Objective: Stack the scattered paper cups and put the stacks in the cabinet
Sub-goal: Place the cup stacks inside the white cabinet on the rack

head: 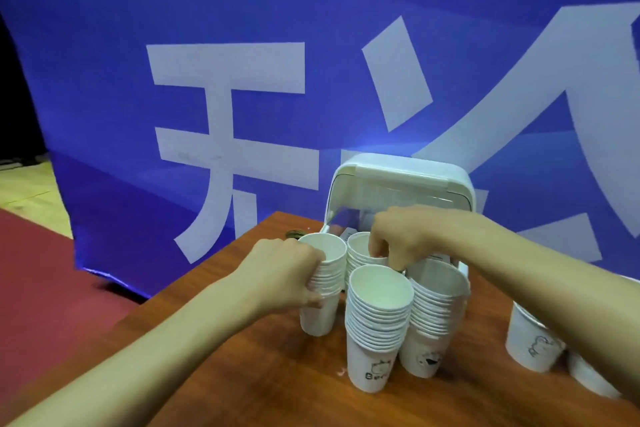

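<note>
Several stacks of white paper cups stand close together on the brown wooden table. My left hand grips the left stack around its stacked rims. My right hand reaches down over the rear stack, its fingers curled over that stack's top rim. A front stack with a cartoon print and a right stack stand untouched before my hands. Behind them sits the small white cabinet, its opening facing me.
Under my right forearm at the table's right edge stand more cups, one with a drawing, and another cup lower down. A blue banner with large white characters hangs behind the table. Red floor lies to the left.
</note>
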Motion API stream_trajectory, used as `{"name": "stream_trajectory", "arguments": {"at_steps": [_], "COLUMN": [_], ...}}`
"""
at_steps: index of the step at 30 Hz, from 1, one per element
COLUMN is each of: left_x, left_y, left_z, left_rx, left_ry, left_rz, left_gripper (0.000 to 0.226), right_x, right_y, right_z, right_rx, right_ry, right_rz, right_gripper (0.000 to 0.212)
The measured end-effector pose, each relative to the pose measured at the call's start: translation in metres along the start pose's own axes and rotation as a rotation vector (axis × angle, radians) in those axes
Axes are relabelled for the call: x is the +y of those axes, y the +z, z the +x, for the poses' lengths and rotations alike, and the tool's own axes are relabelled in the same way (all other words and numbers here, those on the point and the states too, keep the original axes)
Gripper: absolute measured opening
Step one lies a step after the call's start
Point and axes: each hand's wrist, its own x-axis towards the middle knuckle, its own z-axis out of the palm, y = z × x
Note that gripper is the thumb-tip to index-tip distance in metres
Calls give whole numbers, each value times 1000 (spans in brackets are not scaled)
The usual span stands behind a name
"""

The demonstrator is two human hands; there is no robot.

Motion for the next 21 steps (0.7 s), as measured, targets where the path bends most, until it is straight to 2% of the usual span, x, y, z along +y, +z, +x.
{"name": "stream_trajectory", "arguments": {"at_steps": [5,10,18,21], "left_x": [-2,-4,-24,-29], "left_y": [6,5,-8,-15], "left_z": [-3,-5,-3,-2], "left_rx": [46,84,154,184], "left_ry": [14,16,-86,-102], "left_rz": [-15,-17,-123,-130], "left_gripper": [36,35,36,37], "right_x": [-1,-4,-2,2], "right_y": [5,5,10,8], "right_z": [5,5,9,8], "right_rx": [11,43,287,377], "right_ry": [18,18,-34,-53], "right_rz": [-85,-15,-45,-8], "right_gripper": [26,30,42,54]}}
